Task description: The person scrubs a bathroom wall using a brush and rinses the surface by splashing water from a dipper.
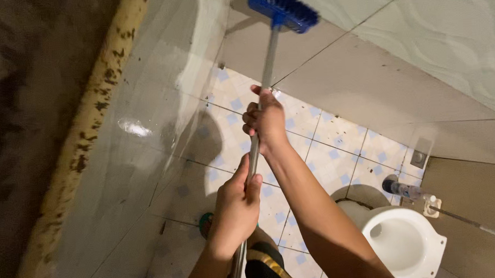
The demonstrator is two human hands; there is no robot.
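Observation:
A blue-bristled brush head [283, 9] presses against the tiled wall near the top of the view. Its long grey metal handle [268, 61] runs down toward me. My right hand [265, 121] is closed around the handle partway up, arm stretched out. Lower down, my left hand [236, 206] grips the same handle close to my body. Both hands are wrapped tight on the pole.
A white toilet bowl [405, 243] sits at the lower right with a spray hose [464, 220] beside it. The floor [336, 152] has white tiles with small blue squares. A stained yellowish edge [88, 122] runs along the glossy left wall. My foot [265, 264] shows below.

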